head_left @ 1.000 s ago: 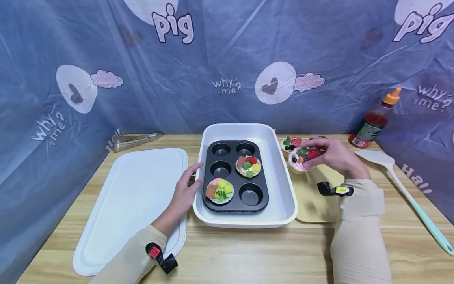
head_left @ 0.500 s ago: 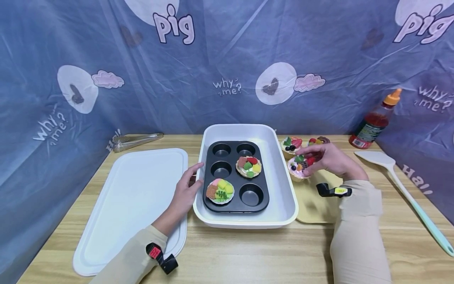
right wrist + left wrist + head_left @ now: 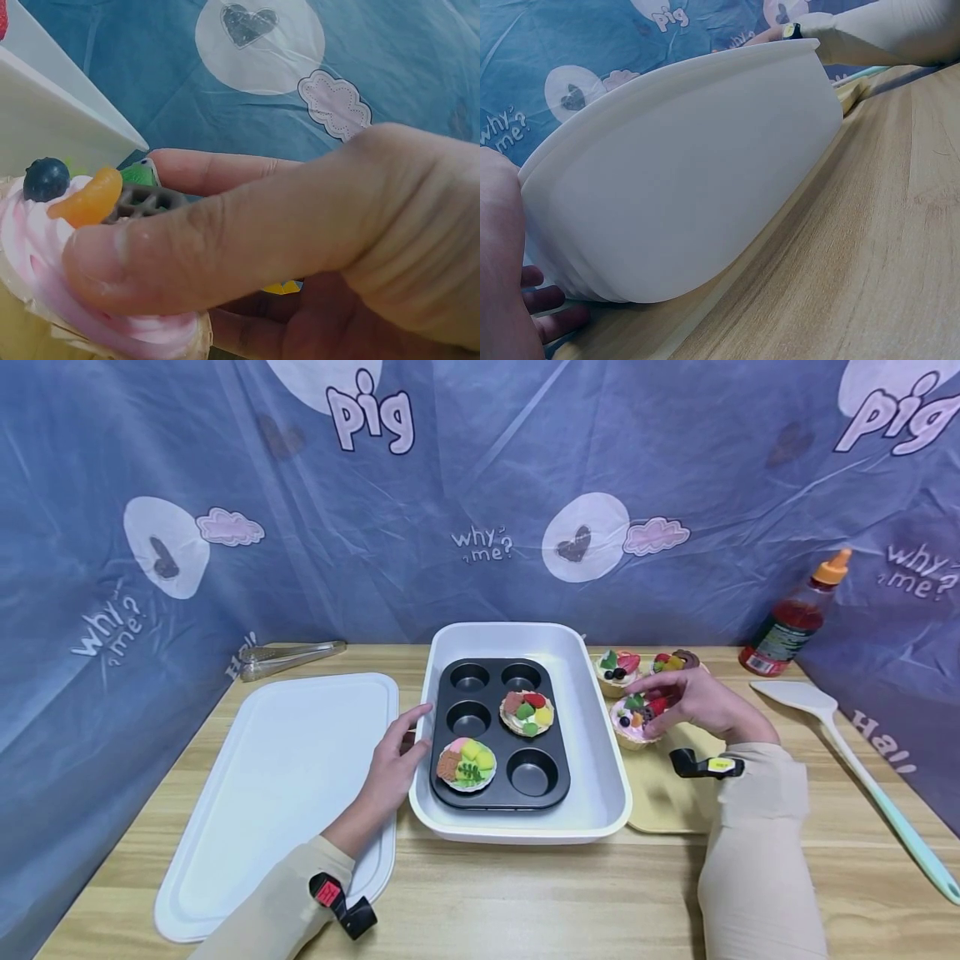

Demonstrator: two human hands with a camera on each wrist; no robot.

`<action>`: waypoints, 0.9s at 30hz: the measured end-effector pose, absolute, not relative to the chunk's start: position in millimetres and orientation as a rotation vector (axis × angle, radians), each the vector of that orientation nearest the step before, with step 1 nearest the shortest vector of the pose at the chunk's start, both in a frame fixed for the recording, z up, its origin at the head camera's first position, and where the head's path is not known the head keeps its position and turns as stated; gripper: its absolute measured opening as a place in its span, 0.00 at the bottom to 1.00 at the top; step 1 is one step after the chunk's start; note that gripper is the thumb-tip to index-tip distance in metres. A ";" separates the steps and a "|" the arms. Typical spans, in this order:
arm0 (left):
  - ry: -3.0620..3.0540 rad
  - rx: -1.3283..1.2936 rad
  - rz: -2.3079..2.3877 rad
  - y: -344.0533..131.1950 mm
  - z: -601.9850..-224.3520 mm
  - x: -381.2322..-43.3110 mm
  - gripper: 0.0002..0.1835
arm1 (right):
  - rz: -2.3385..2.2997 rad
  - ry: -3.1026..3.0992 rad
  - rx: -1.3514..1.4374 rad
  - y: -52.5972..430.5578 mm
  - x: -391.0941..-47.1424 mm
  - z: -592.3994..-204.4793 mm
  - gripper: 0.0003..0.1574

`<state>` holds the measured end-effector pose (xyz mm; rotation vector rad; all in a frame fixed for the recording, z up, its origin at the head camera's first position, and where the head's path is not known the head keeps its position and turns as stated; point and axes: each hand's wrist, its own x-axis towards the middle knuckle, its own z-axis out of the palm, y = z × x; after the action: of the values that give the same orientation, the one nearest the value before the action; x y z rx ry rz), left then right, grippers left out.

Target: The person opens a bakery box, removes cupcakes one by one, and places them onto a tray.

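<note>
My right hand (image 3: 701, 700) pinches a fruit tart (image 3: 628, 720) with pink cream beside the white bin's right wall. In the right wrist view the thumb (image 3: 112, 262) lies across the cream, near a blueberry and an orange segment; other fingers are behind the tart. My left hand (image 3: 390, 764) rests at the left side of the white bin (image 3: 592, 810), fingertips at its rim and outer wall. Inside the bin sits a black muffin pan (image 3: 495, 747). A tart with green and yellow pieces (image 3: 467, 764) and one with a strawberry piece (image 3: 527, 713) sit in its cups; several cups show bare.
Two more tarts, one with berries (image 3: 617, 670) and one with a chocolate piece (image 3: 675, 662), stand behind the right hand by a yellow board (image 3: 660, 793). A white lid (image 3: 285, 777) and tongs (image 3: 292, 658) lie left. A sauce bottle (image 3: 787, 618) and spatula (image 3: 855, 760) are right.
My right hand has shifted slightly toward me with the pink tart, which now sits a little lower in view, uncovering the chocolate-topped tart behind. The left hand has stayed at the bin.
</note>
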<state>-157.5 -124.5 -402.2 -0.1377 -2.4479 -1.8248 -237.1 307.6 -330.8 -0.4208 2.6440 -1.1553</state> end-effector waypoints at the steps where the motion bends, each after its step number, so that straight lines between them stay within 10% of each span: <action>1: -2.448 -0.137 -1.824 -124.5 -402.2 -157.5 0.29 | -1.152 2.644 -0.424 307.5 -237.2 -330.7 0.43; 27: -2.452 -0.137 -1.813 -123.9 -400.6 -157.0 0.29 | -1.269 2.608 -0.404 304.1 -238.9 -327.0 0.45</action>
<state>-157.0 -123.9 -400.6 -0.1375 -2.4516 -1.8127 -238.9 304.1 -327.0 -0.4035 2.6081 -1.2690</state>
